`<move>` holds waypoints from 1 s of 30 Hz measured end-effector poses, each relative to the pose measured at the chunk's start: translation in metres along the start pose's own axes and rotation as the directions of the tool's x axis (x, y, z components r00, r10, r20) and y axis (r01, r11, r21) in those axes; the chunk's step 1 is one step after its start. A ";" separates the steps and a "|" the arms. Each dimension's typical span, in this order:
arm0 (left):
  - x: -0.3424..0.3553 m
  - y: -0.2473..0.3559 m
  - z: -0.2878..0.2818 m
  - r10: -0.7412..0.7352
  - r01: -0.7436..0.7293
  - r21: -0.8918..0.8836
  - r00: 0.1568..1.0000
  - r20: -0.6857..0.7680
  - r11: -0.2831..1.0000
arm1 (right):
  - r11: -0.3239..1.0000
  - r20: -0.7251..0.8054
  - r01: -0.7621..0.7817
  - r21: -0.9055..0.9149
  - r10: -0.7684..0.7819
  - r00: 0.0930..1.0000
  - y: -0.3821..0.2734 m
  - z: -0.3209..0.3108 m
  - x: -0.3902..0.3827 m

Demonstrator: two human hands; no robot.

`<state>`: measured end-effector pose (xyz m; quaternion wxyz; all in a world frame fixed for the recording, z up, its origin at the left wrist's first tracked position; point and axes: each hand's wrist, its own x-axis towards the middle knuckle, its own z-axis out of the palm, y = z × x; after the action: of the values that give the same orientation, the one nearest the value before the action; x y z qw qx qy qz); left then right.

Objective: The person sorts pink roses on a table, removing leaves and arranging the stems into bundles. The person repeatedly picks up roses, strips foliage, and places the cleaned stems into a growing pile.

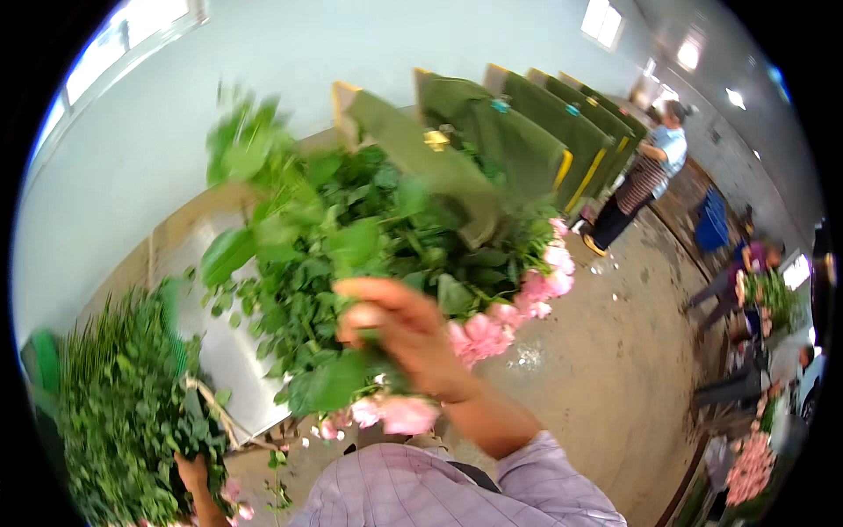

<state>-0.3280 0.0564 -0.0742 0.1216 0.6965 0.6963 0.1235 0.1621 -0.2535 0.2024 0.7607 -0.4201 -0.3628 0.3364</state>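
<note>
My right hand, smeared by motion, is raised in front of me with its fingers curled round a leafy green rose stem. Blurred leaves stretch up and away from it. Just below the wrist shows a pink rose bloom; whether it belongs to the held stem I cannot tell. Behind the hand lies a heap of pink roses, blooms to the right, leaves to the left. Low on the left, my left hand reaches into a dense bundle of leafy rose stems; its fingertips are hidden among the leaves.
A shiny metal tabletop lies between bundle and heap. Green cloth-covered dividers stand in a row beyond. A person stands at their far end; others work at the right near pink blooms. A blue bin stands there.
</note>
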 end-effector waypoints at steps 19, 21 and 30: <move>0.061 0.036 -0.130 0.070 -0.111 -0.179 0.973 -0.222 0.978 | -0.082 -0.156 -0.281 -0.956 -0.671 0.725 -0.137 -0.436 0.070; 0.069 0.036 -0.146 0.090 -0.118 -0.245 0.989 -0.119 0.962 | -0.083 -0.065 -0.191 -0.978 -0.749 0.659 -0.152 -0.414 0.076; 0.115 -0.107 -0.035 0.075 -0.088 -0.502 0.996 -0.046 0.860 | 0.608 -0.074 0.414 -0.677 -0.617 0.784 -0.113 -0.093 0.074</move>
<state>-0.4410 0.1718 -0.0775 0.2849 0.6680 0.6113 0.3146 0.3003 -0.2777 0.2869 0.6857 -0.5698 -0.4396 -0.1093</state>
